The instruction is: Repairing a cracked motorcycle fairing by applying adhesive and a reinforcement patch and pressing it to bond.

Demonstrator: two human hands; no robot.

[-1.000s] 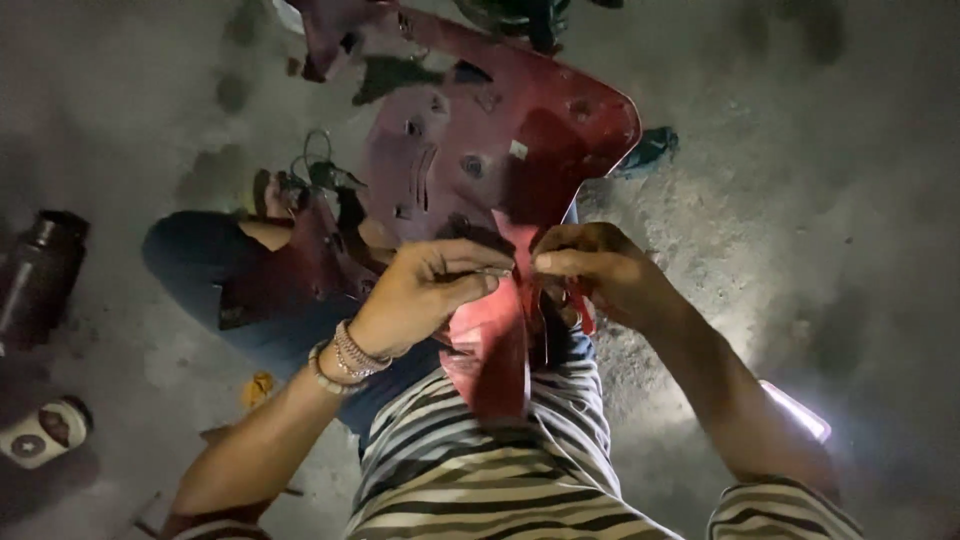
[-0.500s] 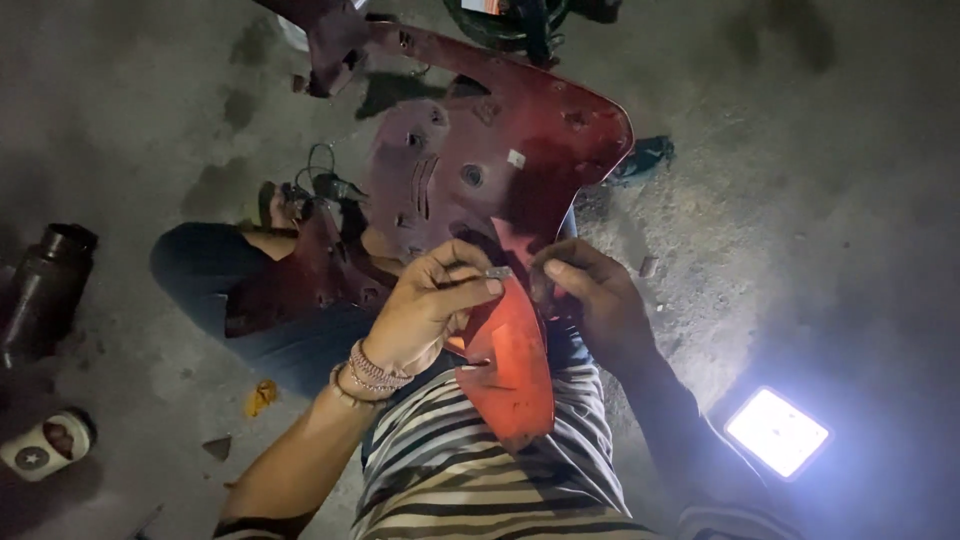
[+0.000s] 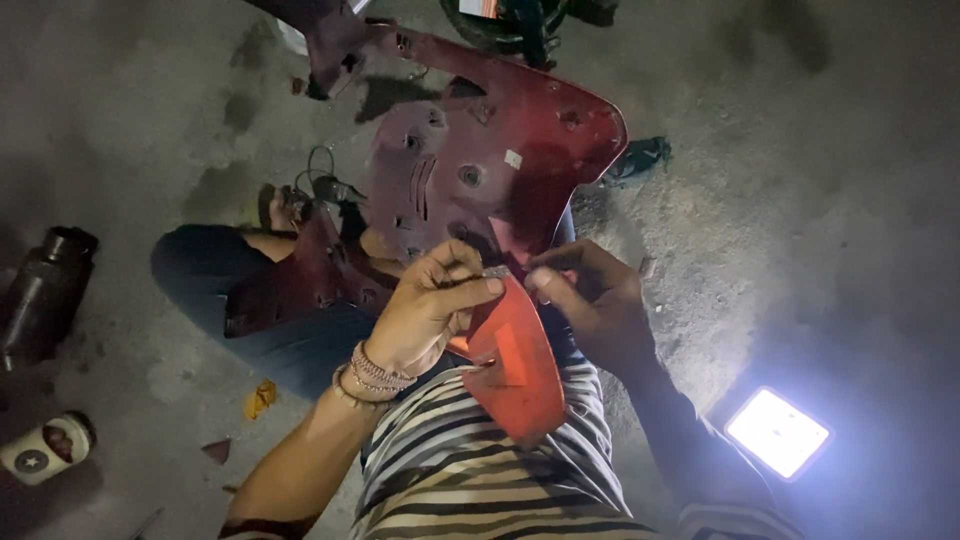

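Observation:
A large dark red plastic body panel [image 3: 500, 150] lies across my lap, its inner side up, with holes and clips showing. Its near end narrows to a brighter red tip [image 3: 520, 370] resting on my striped shirt. My left hand [image 3: 430, 310], with bracelets at the wrist, pinches a small silvery metal piece [image 3: 496, 271] at the panel's edge. My right hand [image 3: 590, 295] grips the same edge from the other side, fingertips almost touching the metal piece. What lies under the fingers is hidden.
I sit on a rough concrete floor. A lit phone or lamp [image 3: 778, 432] glows at the lower right. A dark bottle [image 3: 40, 295] and a small round tin [image 3: 45, 448] lie at the left. A sandal and wires [image 3: 310, 195] lie behind my knee.
The view has shifted so the glowing light is fully seen. Both hands stay at the panel's narrow end; the red tip has dropped lower onto my shirt.

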